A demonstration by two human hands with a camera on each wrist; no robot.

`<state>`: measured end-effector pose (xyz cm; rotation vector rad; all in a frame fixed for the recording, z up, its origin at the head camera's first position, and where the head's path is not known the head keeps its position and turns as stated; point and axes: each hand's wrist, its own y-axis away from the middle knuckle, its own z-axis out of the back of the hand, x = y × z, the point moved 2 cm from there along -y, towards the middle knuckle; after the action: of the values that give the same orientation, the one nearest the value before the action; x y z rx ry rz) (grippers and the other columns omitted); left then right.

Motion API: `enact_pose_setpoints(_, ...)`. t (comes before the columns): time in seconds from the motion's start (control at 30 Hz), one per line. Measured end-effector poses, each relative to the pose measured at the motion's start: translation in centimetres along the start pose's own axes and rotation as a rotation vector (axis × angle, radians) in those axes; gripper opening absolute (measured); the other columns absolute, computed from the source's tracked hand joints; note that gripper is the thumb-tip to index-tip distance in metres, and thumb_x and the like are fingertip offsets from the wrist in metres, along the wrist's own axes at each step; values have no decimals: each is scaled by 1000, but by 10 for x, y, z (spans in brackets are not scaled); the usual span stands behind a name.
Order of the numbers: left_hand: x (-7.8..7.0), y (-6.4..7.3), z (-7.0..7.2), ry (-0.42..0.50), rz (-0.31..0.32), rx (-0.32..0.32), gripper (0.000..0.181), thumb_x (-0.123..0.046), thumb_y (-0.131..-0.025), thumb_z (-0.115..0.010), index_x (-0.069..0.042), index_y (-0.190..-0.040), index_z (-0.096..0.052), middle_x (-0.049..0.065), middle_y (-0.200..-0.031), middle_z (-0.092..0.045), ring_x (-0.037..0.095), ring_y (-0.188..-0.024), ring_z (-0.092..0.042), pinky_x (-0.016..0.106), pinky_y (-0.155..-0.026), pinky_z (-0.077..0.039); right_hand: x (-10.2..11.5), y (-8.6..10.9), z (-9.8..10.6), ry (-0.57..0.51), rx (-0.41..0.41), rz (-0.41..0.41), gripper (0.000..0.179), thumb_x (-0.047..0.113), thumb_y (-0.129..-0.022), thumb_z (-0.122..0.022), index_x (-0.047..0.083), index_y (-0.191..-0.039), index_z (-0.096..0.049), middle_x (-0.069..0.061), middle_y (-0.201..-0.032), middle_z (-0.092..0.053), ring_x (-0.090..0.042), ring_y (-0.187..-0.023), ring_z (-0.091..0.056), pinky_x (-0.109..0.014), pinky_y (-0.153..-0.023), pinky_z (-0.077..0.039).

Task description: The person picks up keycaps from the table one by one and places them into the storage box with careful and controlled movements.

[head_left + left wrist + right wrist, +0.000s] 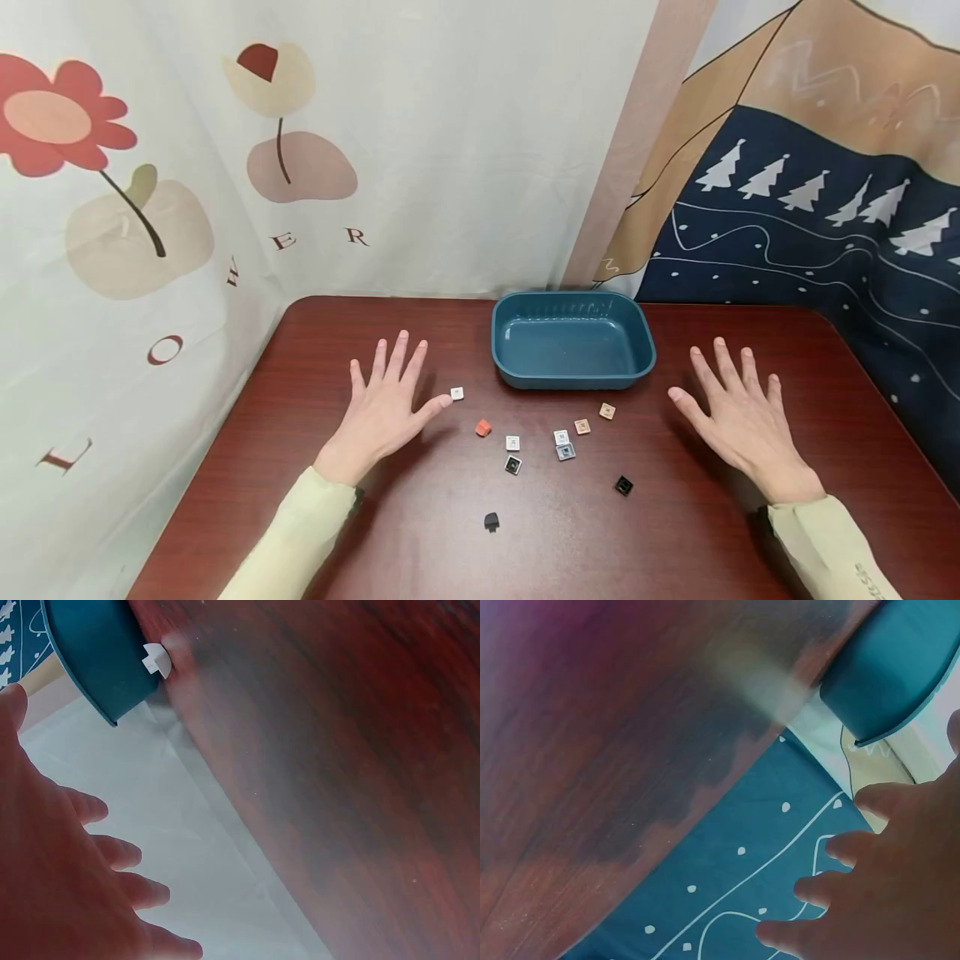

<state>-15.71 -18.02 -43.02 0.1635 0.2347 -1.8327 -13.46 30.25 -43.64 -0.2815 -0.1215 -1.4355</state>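
My left hand [380, 414] is spread over the left of the table, fingers straight, holding nothing. Its thumb tip is right by a white keycap [457, 393], which the left wrist view shows beside the basin. On the right, my right hand [744, 425] is also spread and holds nothing. Between the hands lie an orange keycap [483, 427], a white keycap [513, 443] and a black-centred one [513, 465]. Another white keycap [561, 437] meets a grey one [566, 452]. Two beige keycaps, one nearer [582, 427] and one farther [607, 411], lie right of these.
A blue-green plastic basin [573, 383] stands at the table's back edge, with no keycaps inside. A black keycap [624, 486] lies front right, and a dark keycap [491, 522] lies nearest the front. Printed curtains [465, 167] hang behind the brown table [570, 550].
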Motion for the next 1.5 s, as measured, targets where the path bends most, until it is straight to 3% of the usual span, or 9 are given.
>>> enact_pose_setpoints(0.53, -10, -5, 1, 47, 0, -42, 98, -74, -96, -50, -16, -168, -18, 11, -174, -6, 42, -158, 0, 74, -117, -3, 9, -5, 3, -59, 25, -24, 83, 59, -106, -42, 4, -165, -21, -27, -169, -10, -57, -152, -3, -81, -109, -11)
enact_pose_setpoints(1.0, -44, -27, -6, 181, -40, -48, 93, -74, -98, -43, -17, -167, -20, 7, -174, -11, 37, -159, -8, 66, -121, -14, 24, -20, 0, -202, 92, -65, 79, 58, -109, -31, 8, -167, -12, -29, -167, -20, -58, -149, -17, -78, -111, -14)
enact_pose_setpoints(1.2, -60, -36, -10, 200, -50, -46, 93, -73, -99, -44, -15, -167, -20, 8, -173, -13, 37, -158, -11, 66, -120, -17, 29, -25, -5, -239, 113, -81, 81, 60, -108, -28, 8, -167, -8, -31, -165, -22, -57, -148, -21, -77, -112, -16)
enact_pose_setpoints(1.5, -74, -51, -20, 187, -44, 11, 98, -74, -98, -45, -12, -167, -16, 10, -174, -9, 40, -158, -11, 66, -120, -17, 37, -31, -8, -258, 144, -95, 82, 63, -108, -25, 10, -167, -5, -31, -163, -27, -56, -143, -34, -73, -110, -27)
